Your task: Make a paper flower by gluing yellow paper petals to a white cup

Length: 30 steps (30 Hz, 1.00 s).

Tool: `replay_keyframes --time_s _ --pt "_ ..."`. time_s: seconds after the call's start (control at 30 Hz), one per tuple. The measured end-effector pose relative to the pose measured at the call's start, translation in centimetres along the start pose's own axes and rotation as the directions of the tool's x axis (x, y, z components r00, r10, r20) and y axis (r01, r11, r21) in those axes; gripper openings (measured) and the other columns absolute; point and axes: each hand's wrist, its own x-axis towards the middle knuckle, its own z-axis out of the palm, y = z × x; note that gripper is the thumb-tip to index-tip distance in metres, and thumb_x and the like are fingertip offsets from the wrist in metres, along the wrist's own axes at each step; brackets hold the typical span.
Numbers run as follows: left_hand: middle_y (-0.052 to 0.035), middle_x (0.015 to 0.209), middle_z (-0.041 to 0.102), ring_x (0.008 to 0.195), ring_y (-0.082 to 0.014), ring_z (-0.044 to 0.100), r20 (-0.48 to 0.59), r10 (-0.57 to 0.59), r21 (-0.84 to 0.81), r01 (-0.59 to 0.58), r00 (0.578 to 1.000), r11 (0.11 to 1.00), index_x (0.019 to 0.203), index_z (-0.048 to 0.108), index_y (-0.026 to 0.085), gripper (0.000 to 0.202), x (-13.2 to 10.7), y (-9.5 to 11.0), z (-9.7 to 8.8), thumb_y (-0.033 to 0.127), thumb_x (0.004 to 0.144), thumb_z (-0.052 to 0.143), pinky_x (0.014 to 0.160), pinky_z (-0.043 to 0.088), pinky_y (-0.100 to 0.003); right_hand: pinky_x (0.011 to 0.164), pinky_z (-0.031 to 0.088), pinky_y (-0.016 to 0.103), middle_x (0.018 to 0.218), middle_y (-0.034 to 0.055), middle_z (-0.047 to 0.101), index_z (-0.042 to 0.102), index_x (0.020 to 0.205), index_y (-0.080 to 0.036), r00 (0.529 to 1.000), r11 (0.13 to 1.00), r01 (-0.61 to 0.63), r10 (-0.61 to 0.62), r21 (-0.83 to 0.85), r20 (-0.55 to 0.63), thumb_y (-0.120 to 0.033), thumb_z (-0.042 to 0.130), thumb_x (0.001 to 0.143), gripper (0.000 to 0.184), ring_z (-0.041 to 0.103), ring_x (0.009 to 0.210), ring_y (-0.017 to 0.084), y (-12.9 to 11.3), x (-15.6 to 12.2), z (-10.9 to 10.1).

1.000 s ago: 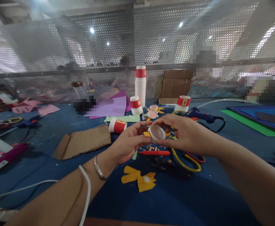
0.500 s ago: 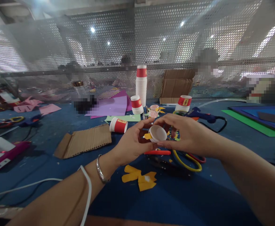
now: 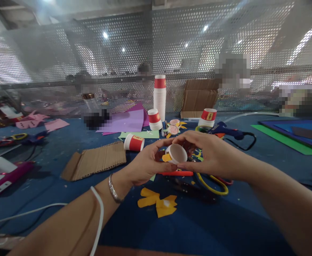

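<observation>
Both my hands hold a small white paper cup [image 3: 177, 153] above the blue table, its open mouth turned toward me. My left hand [image 3: 145, 164] pinches its left side, where a yellow paper piece [image 3: 167, 158] sticks out. My right hand [image 3: 211, 153] curls its fingers over the top and right side of the cup. A silver bangle sits on my left wrist. Below the hands lie a red marker [image 3: 175, 173], yellow-handled scissors [image 3: 211, 183] and a yellow paper cutout [image 3: 157, 202].
On the blue table [image 3: 198, 224] are a corrugated cardboard sheet [image 3: 95, 160], a red cup on its side [image 3: 133, 142], a tall cup stack [image 3: 159, 96], two upturned cups, purple paper [image 3: 126, 121], a blue glue gun [image 3: 229, 132], and a white cable [image 3: 38, 209]. A perforated metal screen stands behind.
The cup has been turned between my fingers so its mouth faces me more squarely. My left thumb and fingers have closed further round its left side. The hands have stayed in place.
</observation>
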Motion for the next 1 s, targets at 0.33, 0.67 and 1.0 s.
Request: replay_keyframes --time_s 0.33,0.67,1.0 --pt "-0.0103 0.128 0.065 0.118 -0.0279 0.06 0.007 0.036 -0.012 -0.036 0.999 0.999 0.126 0.065 0.023 0.068 -0.12 0.47 -0.01 0.009 0.063 0.087 0.094 0.051 -0.039 0.073 0.053 0.033 0.106 0.0061 0.067 0.062 0.11 -0.022 1.0 1.0 0.023 -0.023 0.019 0.0 -0.046 0.073 0.081 0.039 0.064 0.087 0.02 0.02 -0.08 -0.09" --pt "-0.0121 0.134 0.057 0.122 -0.0293 0.056 0.006 0.073 0.166 -0.073 0.997 0.983 0.143 0.049 0.027 0.082 -0.38 0.36 0.01 0.013 0.07 0.083 0.092 0.051 -0.04 0.073 0.051 0.034 0.102 0.0062 0.067 0.064 0.108 -0.019 1.0 1.0 0.029 -0.029 -0.007 -0.013 -0.049 0.075 0.08 0.042 0.062 0.086 0.02 0.43 0.15 0.27" --pt "-0.0111 0.131 0.06 0.114 -0.0293 0.061 -0.024 0.093 0.159 -0.088 0.995 0.983 0.146 0.047 0.03 0.085 -0.66 0.55 0.84 0.017 0.07 0.083 0.089 0.053 -0.04 0.069 0.052 0.033 0.099 0.0058 0.068 0.063 0.105 -0.02 1.0 0.998 -0.027 0.027 0.049 0.004 -0.048 0.075 0.08 0.04 0.064 0.081 0.02 0.25 0.09 -0.29"
